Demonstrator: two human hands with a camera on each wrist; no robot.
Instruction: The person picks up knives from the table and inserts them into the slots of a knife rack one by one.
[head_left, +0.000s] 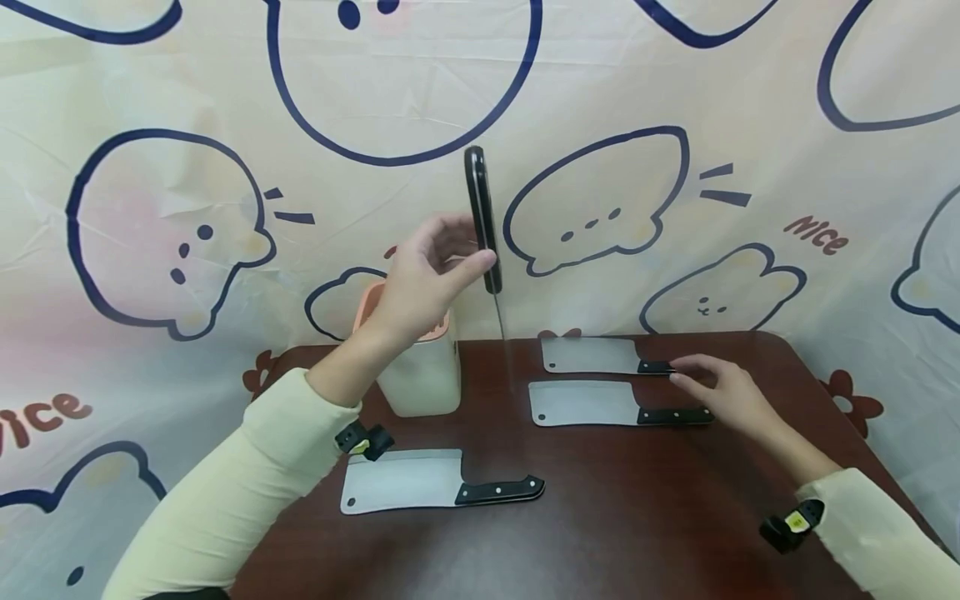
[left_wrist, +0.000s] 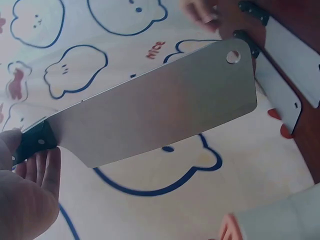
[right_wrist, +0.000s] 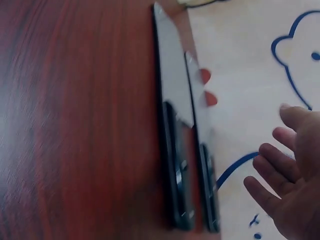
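Observation:
My left hand [head_left: 420, 287] pinches a cleaver by its black handle [head_left: 482, 217], raised above the table with the blade hanging down. In the left wrist view the broad blade of this cleaver [left_wrist: 155, 105] shows flat, with a round hole near its end corner. My right hand [right_wrist: 285, 175] hovers by the handles of two more cleavers, its fingers spread and holding nothing. Of these, the far cleaver [head_left: 591, 355] lies at the table's back edge, and the nearer cleaver [head_left: 583, 403] lies parallel in front of it.
A cream knife holder [head_left: 422, 379] with a pink rim stands at the back left, partly behind my left forearm. Another cleaver [head_left: 405, 481] lies at the front left of the brown table [head_left: 600, 517]. A cartoon-printed cloth [head_left: 585, 83] hangs behind.

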